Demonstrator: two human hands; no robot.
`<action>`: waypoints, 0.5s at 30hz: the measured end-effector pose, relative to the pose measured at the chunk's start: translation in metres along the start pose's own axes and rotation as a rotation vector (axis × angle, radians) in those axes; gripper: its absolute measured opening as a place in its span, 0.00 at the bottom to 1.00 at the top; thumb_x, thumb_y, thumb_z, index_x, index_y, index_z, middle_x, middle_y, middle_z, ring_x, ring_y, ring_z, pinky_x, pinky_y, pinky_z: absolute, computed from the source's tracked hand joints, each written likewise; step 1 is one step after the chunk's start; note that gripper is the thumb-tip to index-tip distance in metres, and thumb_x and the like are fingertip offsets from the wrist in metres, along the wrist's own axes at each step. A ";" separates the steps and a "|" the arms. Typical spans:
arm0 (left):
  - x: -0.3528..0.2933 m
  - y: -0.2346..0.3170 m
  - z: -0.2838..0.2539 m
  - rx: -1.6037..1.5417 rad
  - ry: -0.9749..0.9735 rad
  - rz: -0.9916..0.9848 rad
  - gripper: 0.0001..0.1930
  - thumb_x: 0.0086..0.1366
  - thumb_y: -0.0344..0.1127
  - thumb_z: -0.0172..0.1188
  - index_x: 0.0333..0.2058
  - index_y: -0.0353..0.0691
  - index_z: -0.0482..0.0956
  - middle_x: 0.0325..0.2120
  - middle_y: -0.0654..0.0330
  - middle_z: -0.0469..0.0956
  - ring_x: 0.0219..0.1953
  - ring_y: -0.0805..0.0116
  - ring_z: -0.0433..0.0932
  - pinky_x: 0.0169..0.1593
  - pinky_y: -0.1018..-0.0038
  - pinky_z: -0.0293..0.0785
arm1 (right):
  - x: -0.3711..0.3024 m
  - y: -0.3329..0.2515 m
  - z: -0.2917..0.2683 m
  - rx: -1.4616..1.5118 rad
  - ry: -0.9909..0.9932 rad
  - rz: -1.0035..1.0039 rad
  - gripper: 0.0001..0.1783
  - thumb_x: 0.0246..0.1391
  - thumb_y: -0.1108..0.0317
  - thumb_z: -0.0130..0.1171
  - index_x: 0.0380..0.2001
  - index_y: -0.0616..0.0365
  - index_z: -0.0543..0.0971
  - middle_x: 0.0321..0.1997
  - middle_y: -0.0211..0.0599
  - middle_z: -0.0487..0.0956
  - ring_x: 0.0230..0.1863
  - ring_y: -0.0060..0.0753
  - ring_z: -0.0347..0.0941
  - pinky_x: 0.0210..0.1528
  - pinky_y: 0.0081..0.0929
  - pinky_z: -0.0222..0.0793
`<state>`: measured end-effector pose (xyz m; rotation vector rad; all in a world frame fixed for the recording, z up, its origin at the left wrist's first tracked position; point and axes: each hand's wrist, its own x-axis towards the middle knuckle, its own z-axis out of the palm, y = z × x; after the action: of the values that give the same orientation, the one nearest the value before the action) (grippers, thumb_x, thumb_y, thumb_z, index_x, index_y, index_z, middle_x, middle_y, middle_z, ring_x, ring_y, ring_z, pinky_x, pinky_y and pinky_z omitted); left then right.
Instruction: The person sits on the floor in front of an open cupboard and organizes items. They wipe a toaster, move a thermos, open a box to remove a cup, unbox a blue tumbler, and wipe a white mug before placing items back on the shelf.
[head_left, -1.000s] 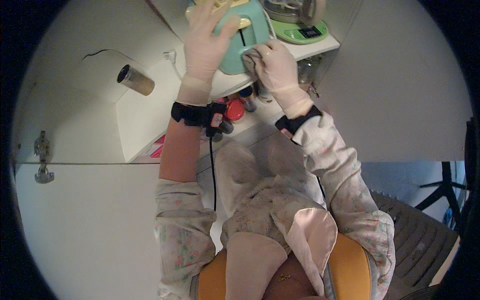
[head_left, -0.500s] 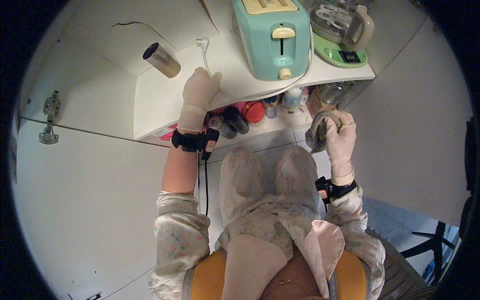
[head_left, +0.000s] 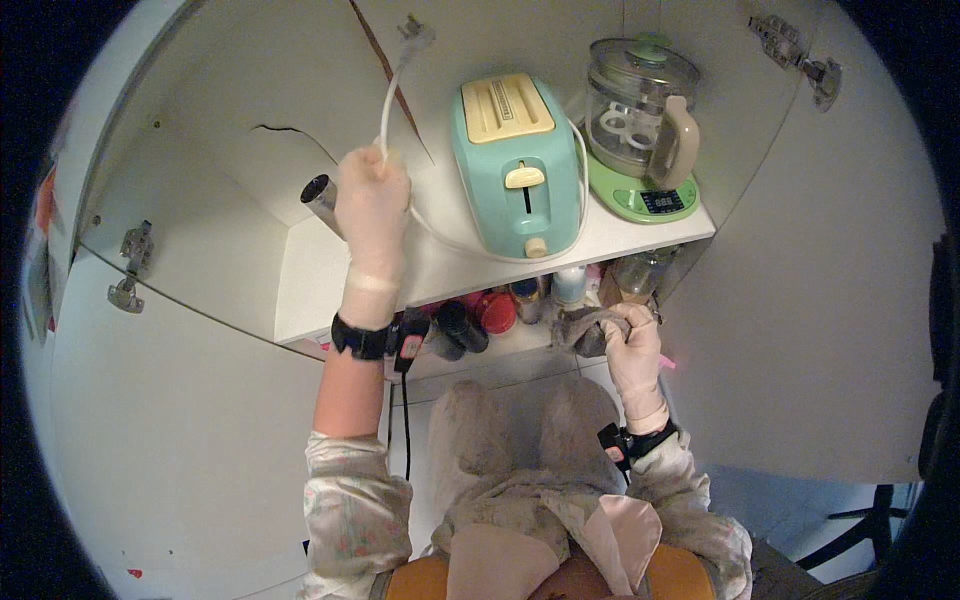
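My left hand (head_left: 372,205), in a pale glove, is closed on the white power cord (head_left: 390,110) just below its plug (head_left: 415,38), holding it raised above the shelf. The cord runs on past the front of the mint-green toaster (head_left: 500,215), which has a cream top and lever. My right hand (head_left: 634,352), gloved too, grips a crumpled grey cloth (head_left: 585,330) in front of the shelf's edge, near the right-hand cabinet door. A cylinder with a dark open end (head_left: 320,195) is partly hidden behind my left hand.
A green-based appliance (head_left: 650,190) with a clear jug stands right of the toaster on the white shelf (head_left: 440,270). Below are several jars and bottles, including a red-lidded jar (head_left: 496,313). Open cabinet doors flank me, the right one (head_left: 800,320) close to my right hand.
My left hand has taken hold of the cord and lifted its plug off the shelf. The right hand with the cloth has shifted left. The view has tilted up, showing more of the cabinet's back.
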<state>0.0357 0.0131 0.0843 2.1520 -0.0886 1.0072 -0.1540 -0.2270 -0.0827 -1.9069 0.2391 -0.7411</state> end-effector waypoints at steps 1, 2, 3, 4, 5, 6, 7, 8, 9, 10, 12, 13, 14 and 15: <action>0.004 0.003 0.006 -0.054 -0.041 -0.042 0.13 0.63 0.41 0.59 0.37 0.35 0.77 0.29 0.48 0.80 0.34 0.50 0.81 0.40 0.62 0.75 | 0.000 0.001 -0.002 0.016 -0.003 0.000 0.09 0.49 0.75 0.62 0.36 0.63 0.79 0.38 0.42 0.77 0.44 0.41 0.74 0.50 0.30 0.69; 0.007 0.006 0.013 -0.094 -0.097 -0.107 0.13 0.63 0.40 0.59 0.37 0.35 0.78 0.30 0.48 0.80 0.34 0.50 0.81 0.39 0.62 0.75 | -0.001 0.002 -0.004 0.036 0.000 0.000 0.09 0.48 0.75 0.63 0.35 0.63 0.80 0.38 0.42 0.77 0.43 0.41 0.74 0.50 0.30 0.69; 0.011 0.007 0.021 -0.159 -0.116 -0.100 0.12 0.63 0.39 0.59 0.37 0.35 0.78 0.30 0.49 0.80 0.33 0.51 0.81 0.39 0.62 0.75 | -0.002 0.003 -0.006 -0.002 -0.003 0.005 0.09 0.47 0.76 0.63 0.35 0.63 0.80 0.39 0.42 0.77 0.43 0.41 0.74 0.50 0.31 0.69; 0.015 0.007 0.028 -0.047 -0.038 0.068 0.12 0.63 0.39 0.59 0.38 0.35 0.78 0.29 0.50 0.80 0.32 0.52 0.81 0.38 0.62 0.75 | -0.003 0.006 -0.008 -0.015 -0.006 0.004 0.09 0.47 0.76 0.63 0.35 0.63 0.80 0.39 0.42 0.77 0.43 0.41 0.74 0.50 0.31 0.69; 0.018 0.005 0.037 -0.070 -0.054 0.064 0.12 0.63 0.39 0.59 0.38 0.35 0.78 0.29 0.50 0.80 0.32 0.53 0.81 0.38 0.63 0.75 | -0.004 0.009 -0.010 -0.026 -0.005 -0.001 0.10 0.46 0.76 0.63 0.35 0.63 0.80 0.40 0.43 0.77 0.43 0.42 0.74 0.50 0.31 0.69; 0.021 0.002 0.047 -0.087 -0.066 0.061 0.13 0.63 0.39 0.59 0.38 0.35 0.78 0.29 0.50 0.80 0.32 0.53 0.81 0.38 0.63 0.75 | -0.005 0.013 -0.011 -0.030 0.013 -0.025 0.10 0.46 0.76 0.63 0.35 0.63 0.80 0.39 0.43 0.77 0.43 0.42 0.74 0.50 0.31 0.68; 0.024 -0.001 0.056 -0.103 -0.079 0.058 0.13 0.64 0.39 0.59 0.38 0.34 0.79 0.29 0.50 0.81 0.32 0.54 0.81 0.38 0.63 0.75 | -0.005 0.016 -0.011 -0.025 0.033 -0.044 0.09 0.46 0.76 0.63 0.34 0.63 0.80 0.39 0.42 0.77 0.43 0.42 0.74 0.50 0.31 0.68; 0.025 -0.007 0.065 -0.123 -0.090 0.059 0.13 0.64 0.40 0.58 0.38 0.35 0.80 0.30 0.48 0.81 0.33 0.53 0.81 0.39 0.63 0.75 | -0.007 0.019 -0.012 -0.016 0.048 -0.055 0.09 0.46 0.76 0.63 0.34 0.62 0.80 0.39 0.42 0.77 0.43 0.42 0.74 0.50 0.31 0.68; 0.026 -0.012 0.075 -0.122 -0.113 0.090 0.13 0.64 0.39 0.58 0.38 0.35 0.80 0.31 0.48 0.81 0.34 0.52 0.81 0.39 0.63 0.75 | -0.009 0.022 -0.013 -0.042 0.057 -0.073 0.09 0.46 0.77 0.63 0.34 0.62 0.79 0.38 0.42 0.77 0.43 0.42 0.74 0.50 0.31 0.68; 0.027 -0.018 0.083 -0.106 -0.153 0.100 0.12 0.64 0.39 0.57 0.39 0.36 0.80 0.31 0.48 0.81 0.34 0.52 0.81 0.40 0.63 0.76 | -0.010 0.024 -0.013 -0.059 0.064 -0.084 0.09 0.46 0.77 0.63 0.34 0.62 0.79 0.38 0.42 0.77 0.43 0.42 0.74 0.50 0.31 0.68; 0.027 -0.030 0.096 -0.136 -0.227 0.019 0.12 0.64 0.38 0.57 0.40 0.36 0.80 0.33 0.47 0.81 0.36 0.51 0.80 0.42 0.62 0.75 | -0.012 0.028 -0.014 -0.074 0.057 -0.087 0.10 0.46 0.77 0.63 0.35 0.62 0.79 0.37 0.42 0.77 0.43 0.42 0.74 0.50 0.31 0.68; 0.025 -0.034 0.103 -0.182 -0.265 -0.074 0.12 0.64 0.37 0.57 0.41 0.36 0.80 0.35 0.47 0.81 0.38 0.50 0.80 0.44 0.62 0.75 | -0.013 0.029 -0.014 -0.073 0.041 -0.074 0.10 0.46 0.77 0.63 0.35 0.62 0.79 0.37 0.42 0.77 0.43 0.42 0.74 0.50 0.31 0.68; 0.023 -0.039 0.108 -0.240 -0.300 -0.136 0.13 0.63 0.37 0.57 0.42 0.37 0.80 0.36 0.46 0.81 0.40 0.49 0.80 0.46 0.62 0.75 | -0.014 0.029 -0.014 -0.071 0.023 -0.058 0.10 0.46 0.77 0.63 0.35 0.63 0.79 0.37 0.42 0.77 0.43 0.41 0.74 0.49 0.31 0.68; 0.021 -0.043 0.111 -0.234 -0.266 -0.098 0.13 0.63 0.35 0.56 0.43 0.37 0.80 0.38 0.46 0.81 0.42 0.49 0.79 0.48 0.62 0.74 | -0.015 0.030 -0.013 -0.054 -0.001 -0.051 0.10 0.46 0.77 0.63 0.35 0.63 0.79 0.37 0.42 0.77 0.43 0.41 0.74 0.49 0.31 0.68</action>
<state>0.1361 -0.0236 0.0274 2.0407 -0.2155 0.6181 -0.1687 -0.2427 -0.1109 -1.9708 0.2125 -0.7744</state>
